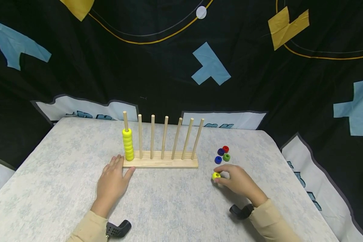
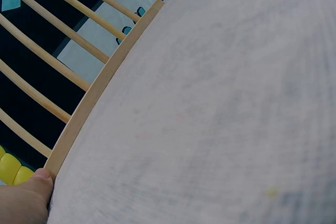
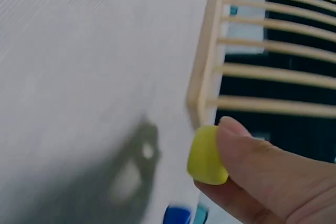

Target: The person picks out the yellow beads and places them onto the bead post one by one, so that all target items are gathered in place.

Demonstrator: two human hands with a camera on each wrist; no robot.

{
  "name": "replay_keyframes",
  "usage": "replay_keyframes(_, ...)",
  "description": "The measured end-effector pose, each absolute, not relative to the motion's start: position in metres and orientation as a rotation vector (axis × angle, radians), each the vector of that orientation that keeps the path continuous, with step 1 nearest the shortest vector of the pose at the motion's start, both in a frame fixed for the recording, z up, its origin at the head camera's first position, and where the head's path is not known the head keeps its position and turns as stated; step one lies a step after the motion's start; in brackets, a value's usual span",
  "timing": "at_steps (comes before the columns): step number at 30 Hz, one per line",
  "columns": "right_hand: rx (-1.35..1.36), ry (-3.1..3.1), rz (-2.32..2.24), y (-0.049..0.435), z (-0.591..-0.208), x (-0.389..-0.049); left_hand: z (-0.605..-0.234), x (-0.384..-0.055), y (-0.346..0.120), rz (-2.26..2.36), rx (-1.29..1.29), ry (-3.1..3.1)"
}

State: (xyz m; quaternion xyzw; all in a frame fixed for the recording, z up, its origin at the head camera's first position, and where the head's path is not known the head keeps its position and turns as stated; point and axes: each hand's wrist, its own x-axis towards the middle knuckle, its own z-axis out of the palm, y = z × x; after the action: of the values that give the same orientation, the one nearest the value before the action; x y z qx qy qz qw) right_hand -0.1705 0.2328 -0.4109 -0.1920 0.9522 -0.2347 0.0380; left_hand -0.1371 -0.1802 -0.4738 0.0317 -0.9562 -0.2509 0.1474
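A pale wooden rack of upright pegs has a flat base (image 1: 160, 163). On its leftmost peg several yellow beads (image 1: 128, 144) are stacked, with bare wood above them. My left hand (image 1: 112, 183) rests at the base's left end, fingers extended along the side and thumb against the front edge. The thumb (image 2: 38, 184) also touches that edge in the left wrist view. To the right of the rack, my right hand (image 1: 240, 181) pinches a loose yellow bead (image 3: 206, 157) between thumb and finger, above its shadow.
Beyond my right hand lie a red bead (image 1: 225, 149), a dark blue bead (image 1: 220, 152), a green bead (image 1: 226, 157) and a blue bead (image 1: 218, 160), close together. The other pegs (image 1: 164, 137) stand bare. A dark printed cloth (image 1: 157, 74) hangs behind the table (image 1: 169, 205).
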Motion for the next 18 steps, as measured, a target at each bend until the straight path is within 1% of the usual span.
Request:
replay_keyframes(10, -0.790, 2.838, -0.921, 0.175, -0.395, -0.174, -0.476, -0.138, -0.181, -0.729, 0.080, -2.750)
replay_keyframes(18, -0.925, 2.835, -0.978, 0.134, -0.371, -0.173, -0.476, -0.138, -0.181, -0.728, 0.091, -2.760)
